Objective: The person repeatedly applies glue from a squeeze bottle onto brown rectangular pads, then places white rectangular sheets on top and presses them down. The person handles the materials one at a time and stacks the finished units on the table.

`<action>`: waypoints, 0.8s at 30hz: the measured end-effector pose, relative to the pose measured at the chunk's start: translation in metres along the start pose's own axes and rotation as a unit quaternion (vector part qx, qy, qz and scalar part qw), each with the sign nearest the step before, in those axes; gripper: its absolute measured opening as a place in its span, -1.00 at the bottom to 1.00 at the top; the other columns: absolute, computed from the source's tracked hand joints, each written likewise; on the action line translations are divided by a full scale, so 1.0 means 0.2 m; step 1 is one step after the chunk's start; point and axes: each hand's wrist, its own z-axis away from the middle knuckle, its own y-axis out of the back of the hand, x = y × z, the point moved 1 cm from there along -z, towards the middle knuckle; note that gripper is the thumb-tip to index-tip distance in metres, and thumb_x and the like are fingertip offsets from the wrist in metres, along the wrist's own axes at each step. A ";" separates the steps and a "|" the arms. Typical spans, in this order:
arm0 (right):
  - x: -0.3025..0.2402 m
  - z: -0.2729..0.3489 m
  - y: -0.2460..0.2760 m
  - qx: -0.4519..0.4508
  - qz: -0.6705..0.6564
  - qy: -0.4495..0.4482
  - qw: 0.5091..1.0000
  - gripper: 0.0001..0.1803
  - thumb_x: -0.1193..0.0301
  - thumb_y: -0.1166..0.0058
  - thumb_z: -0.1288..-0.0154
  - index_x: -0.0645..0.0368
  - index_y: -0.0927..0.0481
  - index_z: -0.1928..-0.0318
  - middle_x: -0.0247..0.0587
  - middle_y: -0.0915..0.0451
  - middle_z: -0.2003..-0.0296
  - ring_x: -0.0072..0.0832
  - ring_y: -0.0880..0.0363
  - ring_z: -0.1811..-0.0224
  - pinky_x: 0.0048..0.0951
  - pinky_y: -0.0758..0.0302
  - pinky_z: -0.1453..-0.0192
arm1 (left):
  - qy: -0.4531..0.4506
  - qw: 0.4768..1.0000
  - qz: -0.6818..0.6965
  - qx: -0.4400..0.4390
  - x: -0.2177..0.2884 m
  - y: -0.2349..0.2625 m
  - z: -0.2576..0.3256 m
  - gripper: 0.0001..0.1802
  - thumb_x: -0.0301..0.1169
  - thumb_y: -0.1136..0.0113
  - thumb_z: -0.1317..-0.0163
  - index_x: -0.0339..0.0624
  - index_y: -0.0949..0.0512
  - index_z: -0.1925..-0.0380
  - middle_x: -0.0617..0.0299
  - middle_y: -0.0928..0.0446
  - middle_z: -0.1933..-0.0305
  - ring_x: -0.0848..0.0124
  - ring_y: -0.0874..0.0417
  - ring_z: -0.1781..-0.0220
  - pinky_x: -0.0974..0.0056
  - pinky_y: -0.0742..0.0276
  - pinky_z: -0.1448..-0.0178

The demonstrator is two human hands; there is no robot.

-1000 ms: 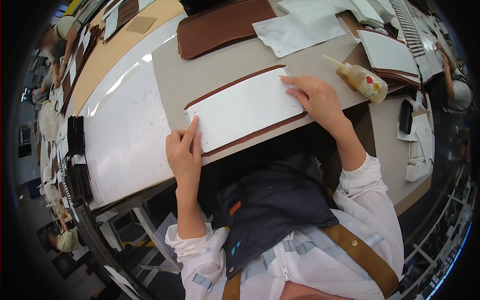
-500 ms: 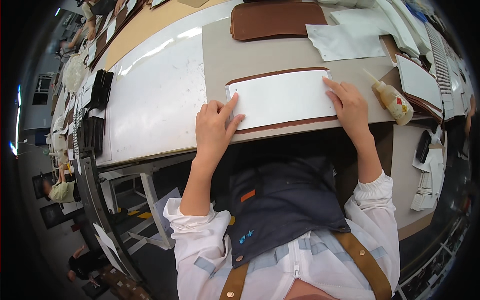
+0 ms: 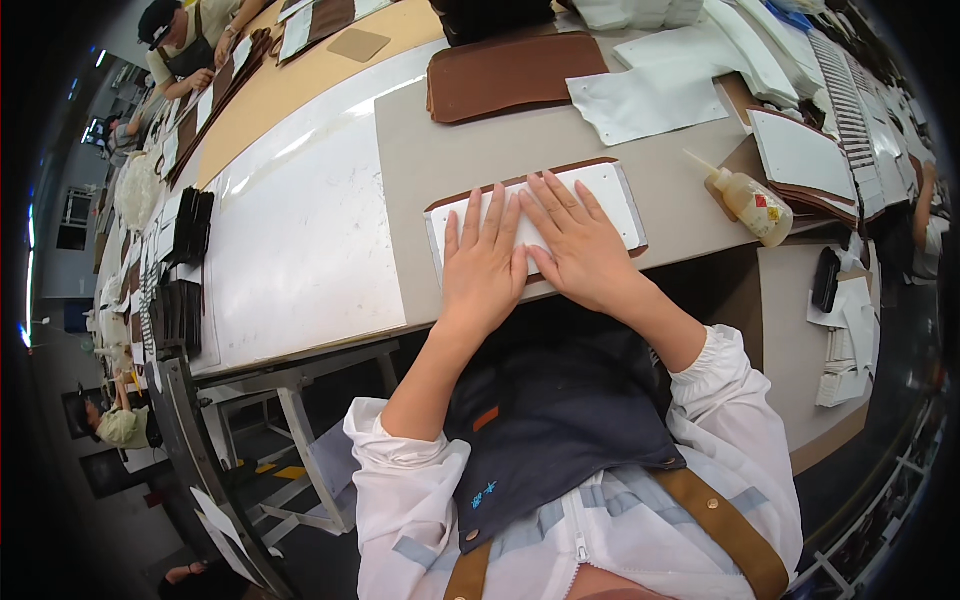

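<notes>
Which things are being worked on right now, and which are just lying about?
Being worked on:
white panel under the left hand and right hand
brown sheet beneath it

Lying about, untouched:
long-nozzled squeeze bottle
stacked brown pieces
loose white sheet

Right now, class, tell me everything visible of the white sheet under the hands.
The white sheet is smooth, rectangular and card-like, with pale grey strips beyond its short ends. It lies flat on a brown leather-like panel, whose edges show along its long sides, near the grey tabletop's front edge. The left hand and right hand rest flat across its middle, partly hiding it.
</notes>
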 end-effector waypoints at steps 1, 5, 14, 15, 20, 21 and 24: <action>0.02 0.00 0.02 -0.001 -0.010 -0.003 1.000 -0.24 -0.02 0.01 -0.41 0.17 -0.29 -0.45 0.00 -0.20 -0.48 -0.15 -0.05 -0.58 -0.01 0.06 -0.61 | 0.000 1.000 -0.011 -0.012 -0.01 0.01 0.00 -0.35 -0.21 0.07 -0.43 -0.05 -0.20 -0.50 0.11 -0.07 -0.61 0.03 0.01 -0.64 -0.14 0.14 -0.62; 0.10 0.04 0.08 -0.020 -0.040 -0.035 0.998 -0.08 -0.23 -0.05 -0.30 0.08 -0.26 -0.48 0.04 -0.14 -0.50 -0.06 0.00 -0.59 0.06 0.12 -0.61 | 0.023 0.999 -0.028 -0.034 -0.14 0.07 0.06 -0.14 0.10 -0.14 -0.29 0.01 -0.18 -0.52 0.06 -0.02 -0.63 -0.02 0.02 -0.64 -0.15 0.16 -0.62; 0.13 0.10 0.07 -0.007 0.028 -0.130 0.991 0.14 -0.33 -0.03 -0.25 0.34 -0.07 -0.51 0.31 0.01 -0.51 0.06 0.12 -0.61 0.06 0.18 -0.62 | 0.020 0.999 -0.028 -0.021 -0.19 0.09 0.09 -0.18 0.07 -0.06 -0.37 -0.11 -0.17 -0.51 -0.08 -0.02 -0.61 -0.04 0.02 -0.64 -0.06 0.14 -0.64; 0.12 0.10 0.07 -0.001 0.040 -0.135 0.990 0.14 -0.33 -0.03 -0.24 0.35 -0.08 -0.50 0.29 0.00 -0.51 0.04 0.12 -0.61 0.06 0.19 -0.63 | 0.021 0.999 -0.033 -0.013 -0.20 0.08 0.09 -0.22 0.02 -0.02 -0.42 -0.15 -0.17 -0.50 -0.10 -0.03 -0.60 -0.04 0.01 -0.64 -0.04 0.13 -0.64; -0.01 0.11 0.09 -0.035 -0.084 0.002 0.996 0.09 -0.27 -0.11 -0.20 0.27 -0.15 -0.48 0.07 -0.12 -0.51 -0.10 0.01 -0.60 0.02 0.08 -0.62 | 0.135 0.958 0.191 0.166 -0.26 0.04 0.16 -0.43 -0.22 0.18 -0.55 -0.30 -0.21 -0.45 -0.10 -0.17 -0.54 0.04 -0.11 -0.60 0.08 0.01 -0.61; -0.03 0.13 0.09 -0.024 -0.080 0.025 0.996 0.05 -0.24 -0.15 -0.19 0.24 -0.19 -0.47 0.11 -0.16 -0.49 -0.06 -0.05 -0.58 0.02 0.06 -0.61 | 0.161 0.929 0.255 0.216 -0.26 0.03 0.17 -0.45 -0.26 0.22 -0.57 -0.33 -0.22 -0.44 -0.09 -0.21 -0.52 0.06 -0.15 -0.58 0.10 -0.02 -0.60; -0.07 0.19 0.13 -0.030 -0.038 0.045 0.998 -0.13 0.00 -0.20 -0.23 0.24 -0.28 -0.41 0.12 -0.24 -0.44 -0.06 -0.16 -0.53 0.01 -0.08 -0.57 | 0.201 0.826 0.427 0.309 -0.29 0.06 0.22 -0.48 -0.24 0.29 -0.61 -0.36 -0.28 -0.38 0.02 -0.31 -0.45 0.20 -0.27 -0.51 0.14 -0.13 -0.55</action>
